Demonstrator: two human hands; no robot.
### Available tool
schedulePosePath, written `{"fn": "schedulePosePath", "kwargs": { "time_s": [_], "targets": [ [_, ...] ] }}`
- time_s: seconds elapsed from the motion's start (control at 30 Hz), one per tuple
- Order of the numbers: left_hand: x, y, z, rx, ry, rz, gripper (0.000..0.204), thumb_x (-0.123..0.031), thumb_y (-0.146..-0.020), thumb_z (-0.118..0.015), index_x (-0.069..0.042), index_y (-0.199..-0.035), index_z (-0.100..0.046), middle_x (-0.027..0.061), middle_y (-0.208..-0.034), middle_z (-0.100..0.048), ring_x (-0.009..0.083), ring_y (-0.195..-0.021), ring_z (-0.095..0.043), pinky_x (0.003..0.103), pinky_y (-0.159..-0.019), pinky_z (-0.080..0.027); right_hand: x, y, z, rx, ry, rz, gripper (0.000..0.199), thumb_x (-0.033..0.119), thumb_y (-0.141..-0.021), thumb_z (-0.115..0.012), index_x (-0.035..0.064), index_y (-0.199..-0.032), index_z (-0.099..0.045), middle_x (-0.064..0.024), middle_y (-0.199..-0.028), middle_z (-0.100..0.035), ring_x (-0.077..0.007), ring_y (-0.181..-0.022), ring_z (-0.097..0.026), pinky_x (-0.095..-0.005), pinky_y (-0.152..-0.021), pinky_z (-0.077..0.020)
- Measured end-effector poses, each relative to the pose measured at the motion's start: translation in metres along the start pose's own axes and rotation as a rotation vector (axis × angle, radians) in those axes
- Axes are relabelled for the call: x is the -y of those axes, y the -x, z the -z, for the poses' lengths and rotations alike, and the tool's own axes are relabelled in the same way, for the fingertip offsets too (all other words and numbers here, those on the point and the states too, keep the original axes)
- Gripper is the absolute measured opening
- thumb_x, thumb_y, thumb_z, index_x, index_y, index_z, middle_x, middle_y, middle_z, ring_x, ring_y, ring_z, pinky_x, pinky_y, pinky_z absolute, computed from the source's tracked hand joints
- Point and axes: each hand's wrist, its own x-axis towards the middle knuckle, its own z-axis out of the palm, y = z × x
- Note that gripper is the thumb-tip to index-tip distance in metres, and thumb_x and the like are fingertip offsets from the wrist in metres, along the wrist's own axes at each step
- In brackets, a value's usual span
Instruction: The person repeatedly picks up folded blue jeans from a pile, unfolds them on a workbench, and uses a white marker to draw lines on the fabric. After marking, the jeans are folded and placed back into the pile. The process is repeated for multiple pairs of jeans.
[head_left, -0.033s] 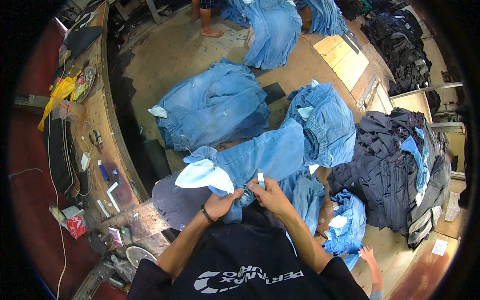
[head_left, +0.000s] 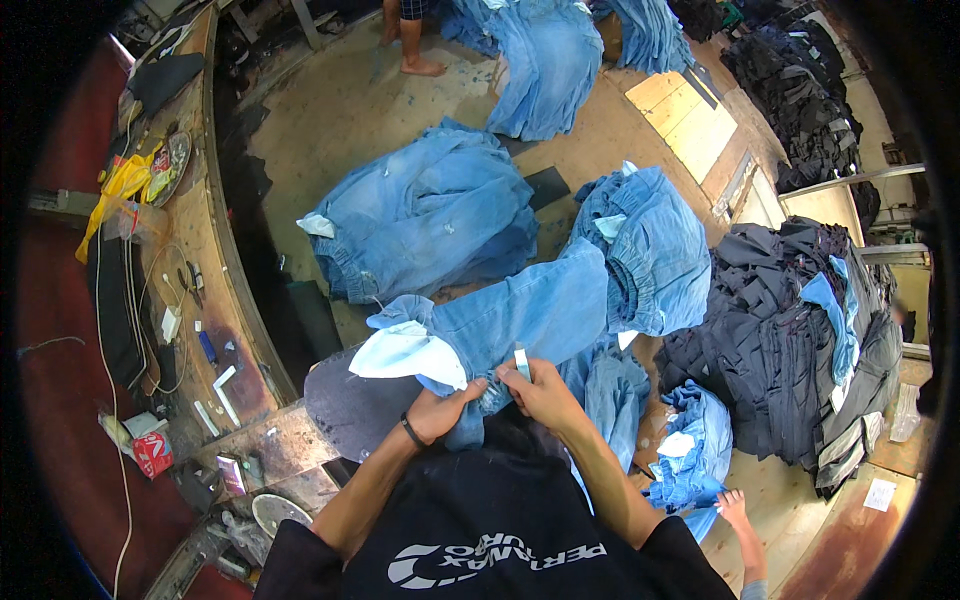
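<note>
Light-blue denim trousers (head_left: 530, 305) lie across in front of me, partly over a dark rounded board (head_left: 345, 400). Their white pocket lining (head_left: 410, 352) hangs out on the left. My left hand (head_left: 437, 412), with a dark band at the wrist, is closed, pinching a gathered edge of the denim. Close beside it, my right hand (head_left: 545, 392) is closed around a small light-coloured tool (head_left: 521, 362). The tool's upper end sticks out above the fingers; its exact kind cannot be made out. My fingers partly hide the gathered cloth.
Stacks of blue jeans (head_left: 430, 210) and more jeans (head_left: 640, 240) lie beyond. A dark trouser pile (head_left: 770, 340) stands right. Left is a curved wooden bench (head_left: 185, 260) with pliers, cords and a yellow bag (head_left: 125, 190). Another person's hand (head_left: 733, 505) touches denim at lower right; bare feet show far off.
</note>
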Motion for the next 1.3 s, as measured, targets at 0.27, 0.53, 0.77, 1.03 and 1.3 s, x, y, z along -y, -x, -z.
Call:
{"fn": "schedulePosePath", "kwargs": {
  "time_s": [0.27, 0.53, 0.77, 1.03, 1.3],
  "targets": [
    [-0.009, 0.005, 0.004, 0.063, 0.016, 0.071, 0.026, -0.021, -0.093, -0.077, -0.001, -0.110, -0.074, 0.0029, -0.104, -0.072, 0.0138, -0.093, -0.065, 0.030, -0.083, -0.053, 0.005, 0.011, 0.006, 0.076, 0.222, 0.086, 0.019, 0.020, -0.099, -0.066, 0.0017, -0.099, -0.070, 0.0070, -0.067, -0.050, -0.0040, -0.060, -0.044, -0.0242, -0.053, -0.0315],
    [-0.007, 0.003, 0.000, 0.063, 0.057, 0.009, 0.028, -0.021, -0.095, -0.076, 0.000, -0.113, -0.072, 0.0022, -0.105, -0.071, 0.0129, -0.097, -0.064, 0.030, -0.085, -0.053, 0.003, 0.017, 0.009, 0.109, 0.126, 0.000, 0.019, 0.021, -0.101, -0.065, 0.0029, -0.096, -0.068, 0.0081, -0.068, -0.049, -0.0036, -0.060, -0.042, -0.0243, -0.054, -0.0318],
    [-0.005, -0.002, 0.000, 0.056, -0.016, 0.014, 0.031, -0.020, -0.096, -0.076, 0.002, -0.117, -0.071, 0.0022, -0.110, -0.070, 0.0125, -0.101, -0.064, 0.031, -0.088, -0.053, 0.005, 0.018, 0.007, 0.182, 0.240, 0.187, 0.022, 0.019, -0.103, -0.061, 0.0024, -0.090, -0.063, 0.0056, -0.071, -0.045, -0.0043, -0.068, -0.040, -0.0256, -0.060, -0.0331],
    [-0.014, 0.005, 0.007, 0.161, 0.061, 0.063, 0.038, -0.022, -0.094, -0.078, 0.002, -0.123, -0.068, 0.0037, -0.115, -0.070, 0.0146, -0.104, -0.064, 0.032, -0.094, -0.053, 0.007, 0.023, 0.012, 0.119, 0.185, 0.036, 0.019, 0.020, -0.101, -0.065, 0.0033, -0.092, -0.065, 0.0063, -0.071, -0.046, -0.0048, -0.066, -0.041, -0.0267, -0.058, -0.0338],
    [-0.002, 0.003, 0.005, 0.143, -0.166, 0.118, 0.038, -0.024, -0.092, -0.080, 0.002, -0.119, -0.070, 0.0038, -0.112, -0.072, 0.0145, -0.102, -0.065, 0.032, -0.090, -0.054, 0.000, 0.017, 0.015, 0.216, 0.378, 0.191, 0.022, 0.020, -0.101, -0.065, 0.0015, -0.089, -0.062, 0.0061, -0.070, -0.043, -0.0068, -0.068, -0.040, -0.0298, -0.060, -0.0357]
  ]
}}
